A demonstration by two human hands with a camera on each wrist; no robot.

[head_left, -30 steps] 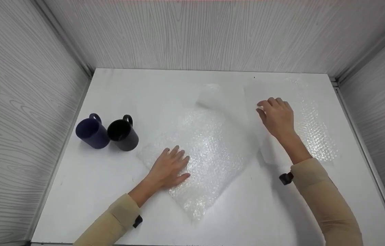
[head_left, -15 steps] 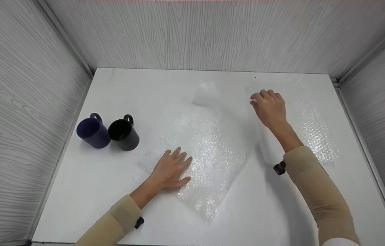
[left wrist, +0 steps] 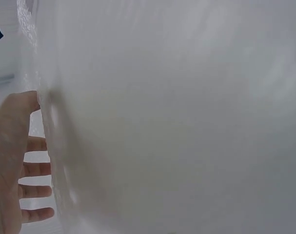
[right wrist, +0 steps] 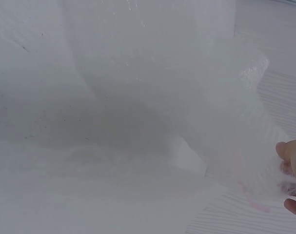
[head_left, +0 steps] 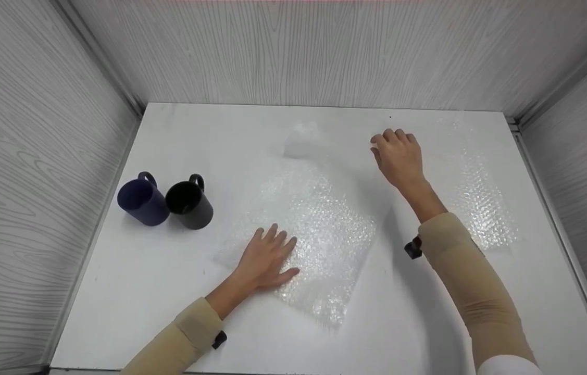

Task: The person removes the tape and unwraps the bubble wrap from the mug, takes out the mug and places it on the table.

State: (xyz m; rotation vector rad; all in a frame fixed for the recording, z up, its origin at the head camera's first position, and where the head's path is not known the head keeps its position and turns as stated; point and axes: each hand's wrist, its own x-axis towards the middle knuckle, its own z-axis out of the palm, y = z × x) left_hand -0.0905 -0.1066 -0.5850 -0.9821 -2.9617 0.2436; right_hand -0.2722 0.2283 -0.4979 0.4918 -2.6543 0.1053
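Observation:
A sheet of clear bubble wrap [head_left: 324, 229] spreads across the middle of the table in the head view. My left hand [head_left: 264, 260] rests on its left part with fingers spread. In the left wrist view the wrap [left wrist: 177, 126] fills most of the picture, its edge running along the fingers. Above the table at the back right, my right hand [head_left: 399, 159] pinches a raised corner of the same sheet. The right wrist view shows the lifted wrap [right wrist: 187, 87] stretching to the fingertips at the right edge.
A dark blue mug [head_left: 143, 203] and a black mug [head_left: 191, 208] stand side by side on the left of the white table [head_left: 142, 312]. Another piece of bubble wrap [head_left: 486, 213] lies on the right. Wood-grain panels [head_left: 293, 52] enclose the back and sides.
My right hand has moved left and toward the back with the corner of the bubble wrap. The sheet's near corner has swung to the right; my left hand has shifted slightly right.

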